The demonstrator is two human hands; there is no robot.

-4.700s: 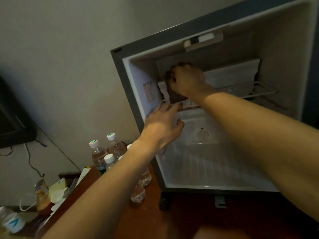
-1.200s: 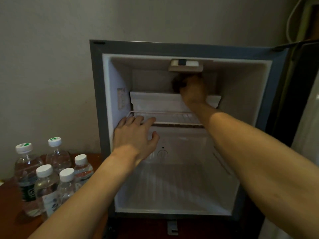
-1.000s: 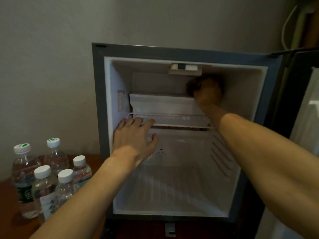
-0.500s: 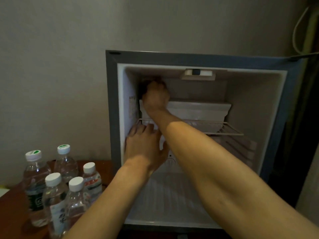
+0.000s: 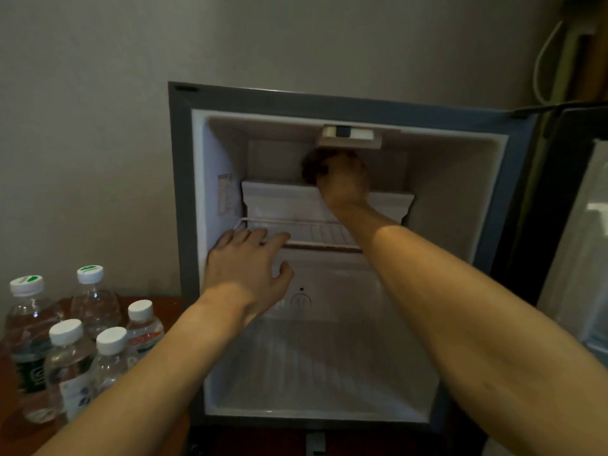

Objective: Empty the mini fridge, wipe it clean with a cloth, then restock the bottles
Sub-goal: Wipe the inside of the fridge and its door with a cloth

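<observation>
I am looking down into an open, empty fridge (image 5: 184, 225) that stands on a reddish wooden table (image 5: 164, 307). My right hand (image 5: 343, 179) reaches deep into the upper section, just under the light fitting (image 5: 348, 138) on the ceiling. Its fingers are closed around a dark cloth (image 5: 311, 166), which is pressed against the back wall above the white tray (image 5: 279, 200). My left hand (image 5: 246, 268) rests at the front left of the wire shelf (image 5: 312, 233), fingers spread and loose, gripping nothing that I can see. Five bottles (image 5: 69, 350) with white caps stand bunched together on the table just left of the fridge, outside it. The door (image 5: 575, 225) is swung open at the right.

By my judgement the emptying is done, the wiping is under way, and restocking has not begun.

What could go wrong: my knuckles are close under the light fitting, so a wide swipe could knock it. Leaning too hard with my left hand could tip or unseat the wire shelf. My left forearm passes near the bottles, and pulling it back carelessly could topple them, since they stand so close together.
</observation>
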